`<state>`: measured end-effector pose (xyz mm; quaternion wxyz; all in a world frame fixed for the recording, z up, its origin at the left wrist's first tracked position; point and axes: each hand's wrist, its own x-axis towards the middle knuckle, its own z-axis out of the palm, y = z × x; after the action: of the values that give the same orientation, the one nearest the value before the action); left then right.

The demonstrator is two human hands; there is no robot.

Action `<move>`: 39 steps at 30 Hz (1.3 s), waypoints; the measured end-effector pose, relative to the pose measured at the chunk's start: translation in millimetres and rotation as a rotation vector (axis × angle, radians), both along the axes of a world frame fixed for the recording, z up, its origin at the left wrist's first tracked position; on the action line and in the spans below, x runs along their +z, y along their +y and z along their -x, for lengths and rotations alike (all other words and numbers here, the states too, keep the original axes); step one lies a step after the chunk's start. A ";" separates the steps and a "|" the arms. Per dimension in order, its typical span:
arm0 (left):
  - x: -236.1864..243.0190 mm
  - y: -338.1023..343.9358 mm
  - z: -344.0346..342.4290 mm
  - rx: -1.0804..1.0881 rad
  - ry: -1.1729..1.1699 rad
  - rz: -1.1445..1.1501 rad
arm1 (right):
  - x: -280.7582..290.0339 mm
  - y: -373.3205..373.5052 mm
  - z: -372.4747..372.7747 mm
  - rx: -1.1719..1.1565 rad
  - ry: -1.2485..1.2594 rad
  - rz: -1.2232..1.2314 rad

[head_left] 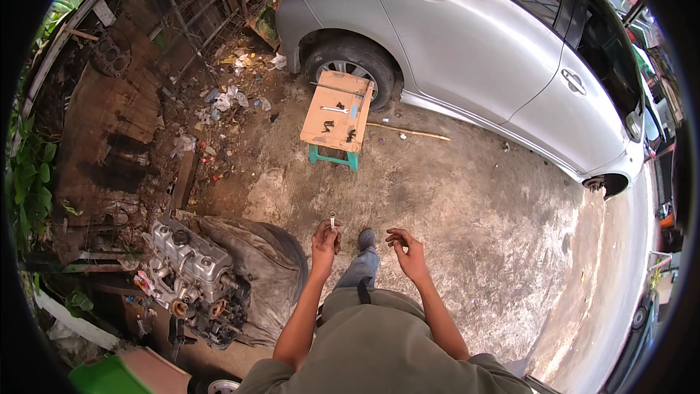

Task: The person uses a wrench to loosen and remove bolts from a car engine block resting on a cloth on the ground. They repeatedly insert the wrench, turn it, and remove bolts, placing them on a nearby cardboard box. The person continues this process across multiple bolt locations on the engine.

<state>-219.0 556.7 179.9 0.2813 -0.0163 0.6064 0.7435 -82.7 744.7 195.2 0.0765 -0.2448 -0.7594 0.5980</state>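
My left hand (325, 243) is closed around a small silver wrench (332, 220), whose ring-shaped end sticks up past the fingers. To its right my right hand (406, 248) hangs in the air with bent, parted fingers and holds nothing. Farther ahead, a cardboard sheet (313, 122) lies on a green stool (352, 160). On that sheet rest a combination wrench (335, 109), a long thin metal bar (337, 88) and several small dark parts (327, 126). One foot (367, 239) shows between my hands.
A silver car (467, 51) stands beyond the stool, its rear wheel (350, 62) just behind the cardboard. A wooden stick (412, 131) lies on the concrete. To my left sit an engine (193, 270) and a dirty cloth (251, 270). Litter (230, 98) covers the ground near the wooden wall.
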 end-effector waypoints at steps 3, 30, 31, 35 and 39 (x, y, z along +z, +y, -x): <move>-3.6 37.2 45.6 0.000 -0.071 -0.038 | -8.3 32.7 33.6 0.005 0.043 0.061; -111.3 245.6 254.9 0.288 -0.381 0.070 | -176.1 262.5 416.3 0.400 -0.354 0.004; -125.9 250.2 264.0 0.278 -0.417 0.056 | -196.1 263.6 427.4 0.421 -0.292 -0.042; -183.0 256.6 292.6 0.270 -0.319 0.086 | -266.9 248.3 457.8 0.467 -0.260 -0.094; -227.8 245.0 315.0 0.336 -0.424 0.143 | -316.8 231.0 468.8 0.446 -0.180 -0.199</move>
<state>-533.9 801.7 -47.9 0.2728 -0.2918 0.5737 0.7150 -551.5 975.6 -121.6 -0.1015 -0.1148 -0.8534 0.4982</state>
